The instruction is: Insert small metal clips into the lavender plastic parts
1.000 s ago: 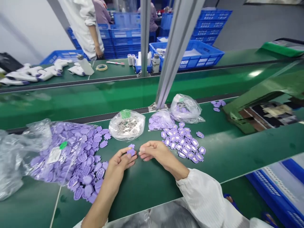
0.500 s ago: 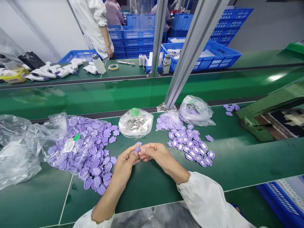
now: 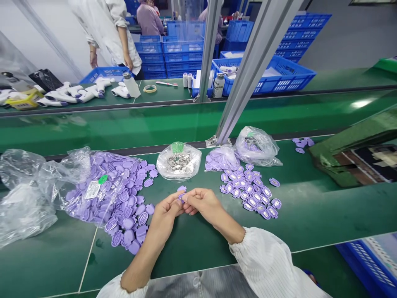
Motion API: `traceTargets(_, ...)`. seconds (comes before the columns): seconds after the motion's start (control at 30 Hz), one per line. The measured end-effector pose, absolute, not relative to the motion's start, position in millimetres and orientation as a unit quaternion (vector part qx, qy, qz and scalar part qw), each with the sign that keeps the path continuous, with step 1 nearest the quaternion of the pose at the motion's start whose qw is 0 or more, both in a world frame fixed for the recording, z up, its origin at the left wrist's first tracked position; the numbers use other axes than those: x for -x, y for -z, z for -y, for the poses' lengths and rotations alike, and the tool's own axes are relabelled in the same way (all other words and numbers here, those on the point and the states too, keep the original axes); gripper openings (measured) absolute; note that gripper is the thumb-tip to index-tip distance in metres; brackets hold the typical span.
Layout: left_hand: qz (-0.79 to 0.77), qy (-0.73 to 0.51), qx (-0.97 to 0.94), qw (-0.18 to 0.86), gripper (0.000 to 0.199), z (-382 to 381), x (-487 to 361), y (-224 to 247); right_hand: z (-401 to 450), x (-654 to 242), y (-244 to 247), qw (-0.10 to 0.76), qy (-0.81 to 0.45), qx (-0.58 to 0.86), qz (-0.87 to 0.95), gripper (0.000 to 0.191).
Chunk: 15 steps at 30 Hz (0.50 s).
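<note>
Between my two hands is a small purple plastic piece [image 3: 181, 189], held just above the green table. My left hand [image 3: 167, 209] pinches it from the left, and my right hand [image 3: 201, 202] has its thumb and fingers closed on it from the right. My fingers hide much of the piece. Beyond them lies a clear bag of small metal parts [image 3: 179, 161]. A large heap of purple pieces [image 3: 124, 198] spills from a plastic bag on the left. To the right is a group of purple pieces with metal inserts [image 3: 252, 191].
Two more plastic bags [image 3: 256, 147] with purple pieces stand behind the right group. A green metal machine [image 3: 344, 161] occupies the right side. A metal post [image 3: 245, 74] rises at the table's back edge. Across the divider, a person in white [image 3: 111, 37] stands near blue crates [image 3: 182, 49].
My hands stay together on the purple piece, with the right fingers shifted slightly over it. The person in white across the divider has moved left. The view has shifted a little.
</note>
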State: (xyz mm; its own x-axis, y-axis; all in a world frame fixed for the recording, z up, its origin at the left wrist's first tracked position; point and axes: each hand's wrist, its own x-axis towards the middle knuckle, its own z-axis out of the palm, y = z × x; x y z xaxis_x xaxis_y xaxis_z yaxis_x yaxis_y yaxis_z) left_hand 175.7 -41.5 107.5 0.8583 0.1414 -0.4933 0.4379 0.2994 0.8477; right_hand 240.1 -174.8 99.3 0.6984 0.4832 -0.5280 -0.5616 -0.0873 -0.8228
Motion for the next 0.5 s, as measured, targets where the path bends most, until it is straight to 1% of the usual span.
traceTargets(0.33, -0.230, 0.103, -0.597, 0.762, 0.054, 39.3, -174.6, -100.3, 175.1, -241.6, -99.7, 0.670, -0.394, 0.628, -0.037, 0.022)
traceTargets(0.5, -0.217, 0.105, -0.616, 0.750, 0.052, 37.8, -172.4, -93.9, 174.3, -239.4, -92.4, 0.671, -0.367, 0.644, -0.024, 0.023)
